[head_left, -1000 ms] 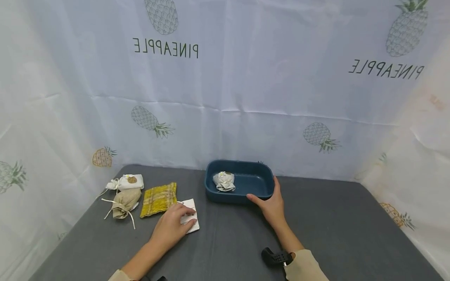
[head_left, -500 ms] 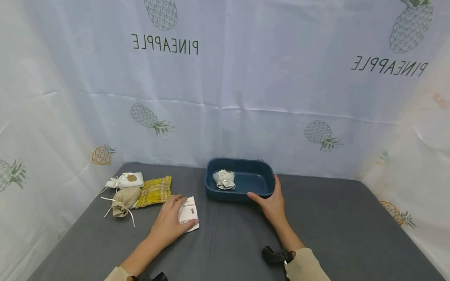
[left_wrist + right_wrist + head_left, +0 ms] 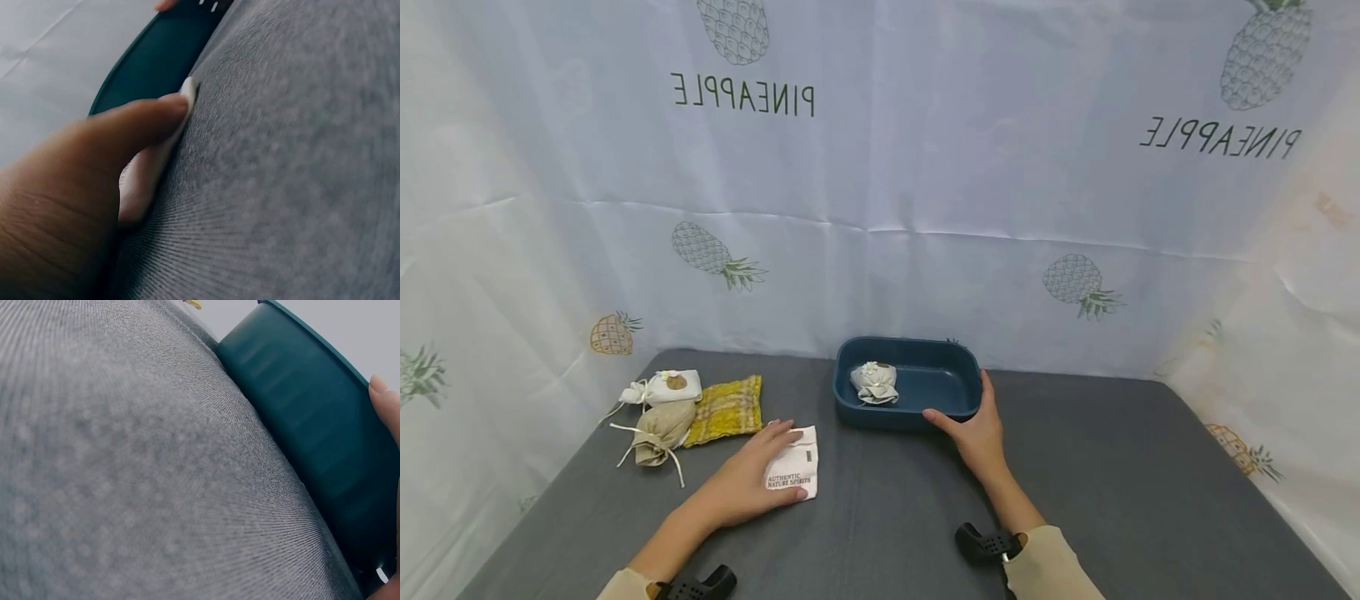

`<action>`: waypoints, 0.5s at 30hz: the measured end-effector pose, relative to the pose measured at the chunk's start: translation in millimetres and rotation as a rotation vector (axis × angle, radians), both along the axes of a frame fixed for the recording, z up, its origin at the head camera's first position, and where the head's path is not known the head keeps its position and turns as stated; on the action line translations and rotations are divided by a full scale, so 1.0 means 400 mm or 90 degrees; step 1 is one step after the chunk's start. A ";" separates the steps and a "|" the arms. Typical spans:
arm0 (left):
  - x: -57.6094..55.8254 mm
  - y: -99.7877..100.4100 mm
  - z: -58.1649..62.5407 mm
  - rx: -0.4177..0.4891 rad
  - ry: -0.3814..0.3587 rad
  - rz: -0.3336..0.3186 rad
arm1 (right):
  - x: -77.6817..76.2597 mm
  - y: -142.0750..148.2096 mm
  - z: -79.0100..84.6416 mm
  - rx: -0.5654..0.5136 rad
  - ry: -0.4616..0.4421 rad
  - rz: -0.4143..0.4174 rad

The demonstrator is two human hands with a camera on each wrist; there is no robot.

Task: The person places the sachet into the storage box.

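Observation:
My left hand [image 3: 747, 483] spreads over a small white cloth pouch [image 3: 793, 467] printed "AUTHENTIC NATURE SPIRITS". Its fingertips reach the pouch's far edge and its fairly straight thumb touches the near edge; in the left wrist view the thumb [image 3: 147, 119] lies against the pouch's side [image 3: 189, 87]. My right hand [image 3: 981, 437] grips the right end of a dark blue rectangular bin [image 3: 887, 419], thumb on the front wall, fingers along the right side. The right wrist view shows a fingertip [image 3: 380, 394] at the bin's rim. Inside the bin, at left, sits a tied whitish pouch [image 3: 875, 383].
Left of my left hand lie a yellow plaid pouch [image 3: 726, 410], a beige drawstring pouch [image 3: 662, 425] and a white tied pouch [image 3: 673, 386], close together. Grey cloth covers the table [image 3: 880, 533]. A white curtain [image 3: 910, 167] with pineapple prints hangs behind.
The yellow plaid pouch has shifted left against the beige one. My left hand has drawn left and spread, baring more of the white pouch's print. My right hand and the bin stay put.

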State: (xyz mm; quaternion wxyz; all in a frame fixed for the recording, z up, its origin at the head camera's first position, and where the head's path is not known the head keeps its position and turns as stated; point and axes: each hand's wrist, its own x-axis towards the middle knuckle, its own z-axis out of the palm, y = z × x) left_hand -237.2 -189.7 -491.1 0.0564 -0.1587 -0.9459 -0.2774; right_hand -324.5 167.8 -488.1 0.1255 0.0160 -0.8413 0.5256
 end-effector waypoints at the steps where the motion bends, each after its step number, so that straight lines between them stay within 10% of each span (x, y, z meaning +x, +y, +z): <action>1: 0.000 -0.005 0.000 0.008 0.007 -0.004 | 0.000 -0.001 0.000 0.000 -0.001 -0.001; 15: -0.008 0.012 0.013 0.159 0.113 0.122 | -0.001 0.000 0.005 0.002 -0.009 0.001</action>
